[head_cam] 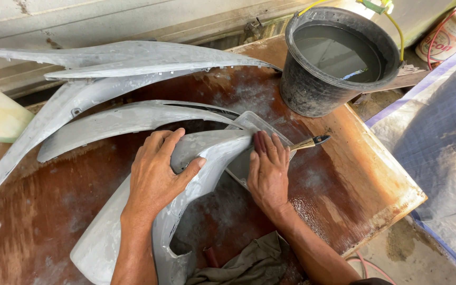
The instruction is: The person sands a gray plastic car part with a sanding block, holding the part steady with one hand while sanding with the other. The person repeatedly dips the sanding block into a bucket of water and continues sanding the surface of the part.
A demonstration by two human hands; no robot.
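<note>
The left hand [157,171] lies flat, fingers spread, pressing down the curved grey plastic body panel [133,221] near the middle of the wet brown wooden table [354,174]. The right hand [268,171] lies open, rubbing the panel's right edge. This looks like the sanding step. Next, steady, even strokes seem best.

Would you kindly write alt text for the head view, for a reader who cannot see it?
Left hand presses a grey curved panel on a wet brown table; right hand lies flat beside it, by a small brush. More panels and a black bucket of water sit behind.
</note>
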